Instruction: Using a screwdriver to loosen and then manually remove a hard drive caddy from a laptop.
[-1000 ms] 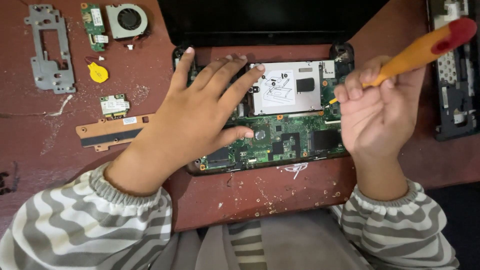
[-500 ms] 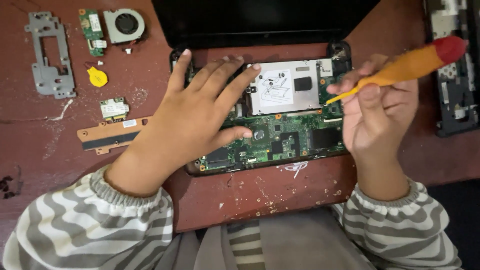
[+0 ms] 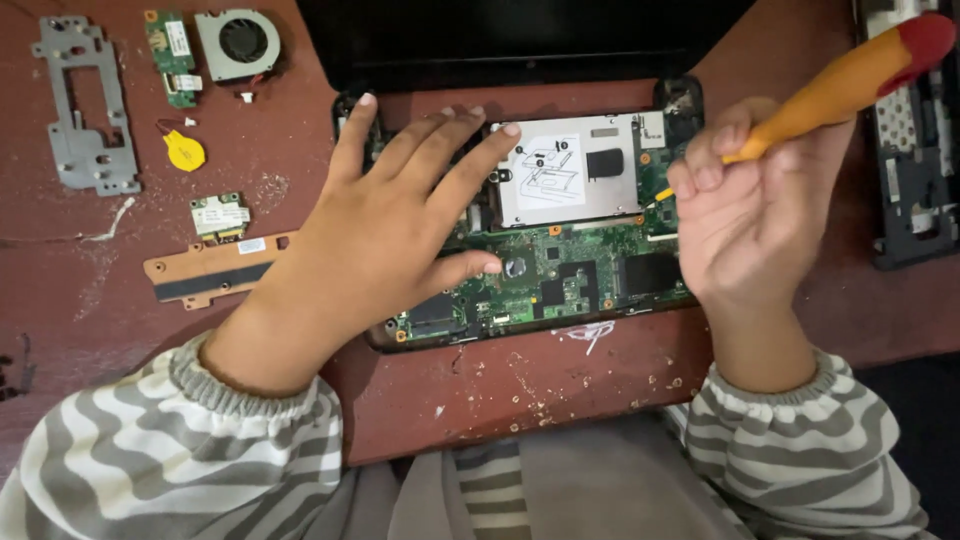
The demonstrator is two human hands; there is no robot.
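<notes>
An opened laptop base lies on the reddish table with its green circuit board (image 3: 560,280) bare. A silver drive in a metal caddy (image 3: 570,168) sits in the upper part of the base. My left hand (image 3: 390,225) lies flat on the left half of the board, fingers spread, fingertips touching the caddy's left edge. My right hand (image 3: 750,205) grips a screwdriver with an orange handle and red cap (image 3: 850,80). Its tip points down-left at the board's right side, beside the caddy; the tip itself is mostly hidden by my fingers.
Removed parts lie at the left: a grey metal bracket (image 3: 80,105), a small green board (image 3: 172,45), a round fan (image 3: 238,42), a yellow coin cell (image 3: 184,152), a small wireless card (image 3: 220,215) and a copper heat plate (image 3: 210,268). A black cover piece (image 3: 915,170) lies at the right.
My right hand has shifted slightly with the screwdriver, the handle tilting a little higher. My left hand stays pressed on the board.
</notes>
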